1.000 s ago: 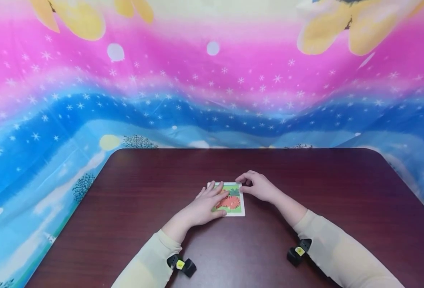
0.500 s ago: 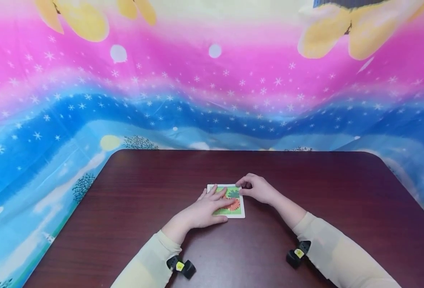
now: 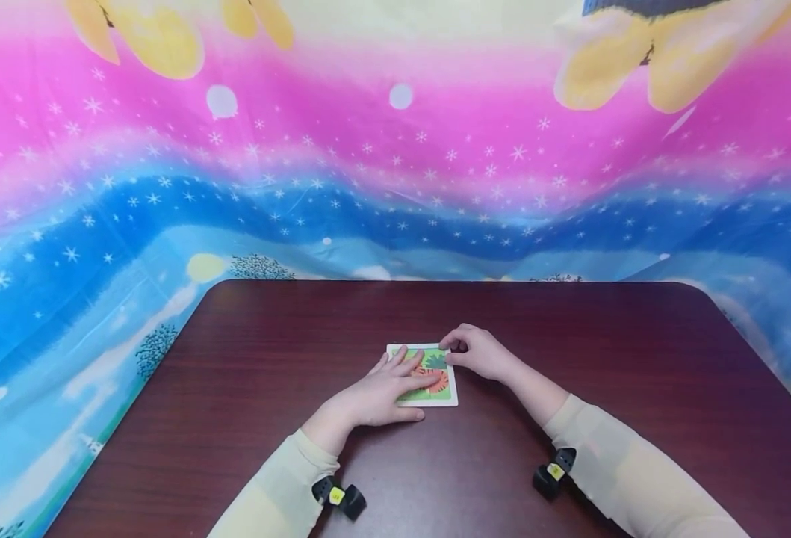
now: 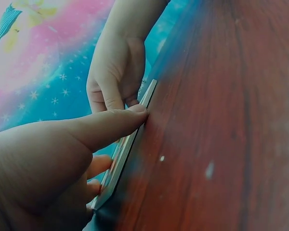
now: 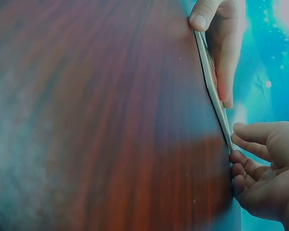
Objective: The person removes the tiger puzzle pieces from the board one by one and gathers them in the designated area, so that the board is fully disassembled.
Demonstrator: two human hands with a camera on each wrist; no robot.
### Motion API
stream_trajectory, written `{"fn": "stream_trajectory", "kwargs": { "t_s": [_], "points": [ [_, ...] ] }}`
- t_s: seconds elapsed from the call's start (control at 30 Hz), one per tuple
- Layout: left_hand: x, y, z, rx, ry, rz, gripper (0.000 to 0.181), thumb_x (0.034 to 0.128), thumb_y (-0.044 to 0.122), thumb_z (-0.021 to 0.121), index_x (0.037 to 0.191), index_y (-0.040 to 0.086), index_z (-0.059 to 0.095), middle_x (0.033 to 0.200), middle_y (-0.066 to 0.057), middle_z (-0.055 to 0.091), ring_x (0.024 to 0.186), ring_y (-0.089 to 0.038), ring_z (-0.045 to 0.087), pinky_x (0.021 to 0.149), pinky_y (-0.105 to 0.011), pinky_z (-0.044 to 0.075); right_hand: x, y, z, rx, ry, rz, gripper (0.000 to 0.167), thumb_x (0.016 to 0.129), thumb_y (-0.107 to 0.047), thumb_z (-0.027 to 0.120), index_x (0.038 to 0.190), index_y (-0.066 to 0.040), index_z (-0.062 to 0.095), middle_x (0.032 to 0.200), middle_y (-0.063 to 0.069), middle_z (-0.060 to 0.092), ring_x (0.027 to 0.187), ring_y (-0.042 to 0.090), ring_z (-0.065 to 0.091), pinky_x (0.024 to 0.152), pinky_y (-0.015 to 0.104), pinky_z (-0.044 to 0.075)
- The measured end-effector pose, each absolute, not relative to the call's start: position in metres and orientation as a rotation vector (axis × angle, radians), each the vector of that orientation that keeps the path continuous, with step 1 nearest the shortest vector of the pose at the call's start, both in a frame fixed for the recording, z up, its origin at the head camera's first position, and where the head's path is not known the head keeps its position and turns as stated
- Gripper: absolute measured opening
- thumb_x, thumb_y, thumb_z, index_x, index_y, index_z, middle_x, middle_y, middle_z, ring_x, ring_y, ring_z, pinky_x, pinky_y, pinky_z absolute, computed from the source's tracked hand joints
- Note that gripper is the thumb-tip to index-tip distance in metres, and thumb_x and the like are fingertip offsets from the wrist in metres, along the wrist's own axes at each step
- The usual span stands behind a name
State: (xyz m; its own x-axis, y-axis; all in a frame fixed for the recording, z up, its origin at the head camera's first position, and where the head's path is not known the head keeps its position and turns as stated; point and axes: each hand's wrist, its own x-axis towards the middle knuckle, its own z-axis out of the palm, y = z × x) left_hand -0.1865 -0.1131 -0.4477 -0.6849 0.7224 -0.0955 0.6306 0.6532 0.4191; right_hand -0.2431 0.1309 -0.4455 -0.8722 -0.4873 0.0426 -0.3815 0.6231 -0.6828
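Note:
A small square picture board (image 3: pixel 445 400) with a white border lies flat on the table. Its picture has a green ground and an orange, dark-striped figure, partly covered by fingers. My left hand (image 3: pixel 383 390) rests over the board's left side with fingers spread across the picture; its thumb (image 4: pixel 120 122) lies along the near edge. At the far right corner my right hand (image 3: pixel 479 353) has curled fingers, with thumb and fingertips at the border. In the right wrist view, the right hand (image 5: pixel 274 166) meets the board's thin edge (image 5: pixel 214 91).
The dark reddish-brown wooden table (image 3: pixel 267 329) has rounded far corners. Behind it hangs a pink and blue cloth (image 3: pixel 341 149) with snowflakes and yellow shapes. Black devices with yellow tags, such as the right one (image 3: pixel 555 472), are strapped at both sleeves.
My left hand's fingers have shifted a little toward me and to the right, covering more of the orange figure. The right hand keeps its place at the corner.

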Motion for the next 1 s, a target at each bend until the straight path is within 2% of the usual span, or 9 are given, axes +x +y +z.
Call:
{"fn": "stream_trajectory", "kwargs": {
  "t_s": [0.3,0.57,0.8,1.0],
  "points": [
    [-0.1887,-0.1156,-0.4473,1.104,2.608,0.51,0.063,0.0985,0.04,0.066,0.156,0.03,0.044,0.168,-0.012,0.02,0.155,-0.039,0.008,0.123,-0.058,0.008,-0.2443,0.1291,-0.443,-0.696,2.707,-1.044,0.015,0.092,-0.008,0.072,0.105,-0.002,0.076,0.093,0.004,0.063,0.086,0.017,0.057,0.079,0.035,0.048],
    [-0.1885,-0.1155,-0.4472,1.1,2.608,0.508,0.062,0.0983,0.039,0.066,0.156,0.03,0.045,0.168,-0.012,0.02,0.155,-0.038,0.009,0.123,-0.057,0.009,-0.2416,0.1285,-0.4402,-0.588,2.671,-1.084,0.019,0.092,-0.009,0.07,0.108,-0.002,0.078,0.104,0.008,0.07,0.101,0.026,0.064,0.089,0.044,0.05],
    [-0.1904,-0.1151,-0.4512,1.092,2.608,0.502,0.062,0.0985,0.039,0.066,0.156,0.032,0.044,0.169,-0.009,0.019,0.156,-0.035,0.007,0.124,-0.056,0.007,-0.2399,0.1287,-0.4386,-0.614,2.68,-1.076,0.02,0.092,-0.007,0.065,0.105,0.0,0.077,0.103,0.011,0.073,0.103,0.028,0.065,0.089,0.045,0.051],
    [-0.1907,-0.1162,-0.4507,1.083,2.603,0.502,0.062,0.0986,0.04,0.066,0.156,0.033,0.044,0.169,-0.008,0.018,0.156,-0.035,0.007,0.124,-0.056,0.007,-0.2411,0.1264,-0.4376,-0.592,2.672,-1.042,0.02,0.093,-0.004,0.064,0.107,0.001,0.077,0.106,0.013,0.074,0.11,0.034,0.064,0.096,0.051,0.05]
  ]
}}
